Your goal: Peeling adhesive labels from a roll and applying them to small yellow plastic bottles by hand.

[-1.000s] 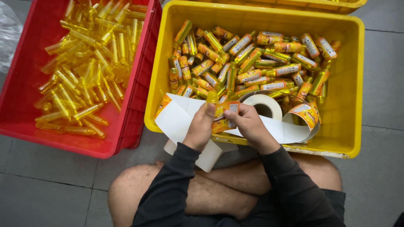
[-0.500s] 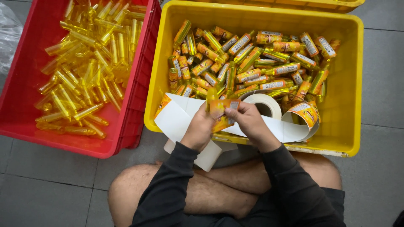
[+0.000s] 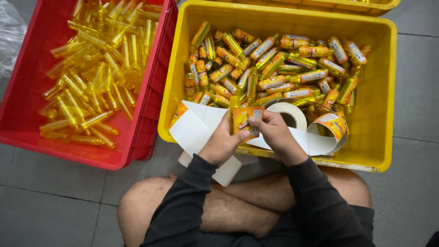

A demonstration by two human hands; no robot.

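My left hand grips a small yellow bottle upright over the near edge of the yellow crate. My right hand presses an orange label onto that bottle with thumb and fingers. A roll of labels lies in the crate just right of my hands. Its white backing strip trails over the crate's rim toward my knees. A pile of labelled yellow bottles fills the crate's far half.
A red crate on the left holds several bare yellow bottles. Another yellow crate sits behind. Grey tiled floor surrounds them. My crossed bare legs lie below the hands. A clear plastic bag is at far left.
The bottle has turned in my hands, and the orange label now lies flatter around it. My right fingers slid across the label. The crates stayed put.
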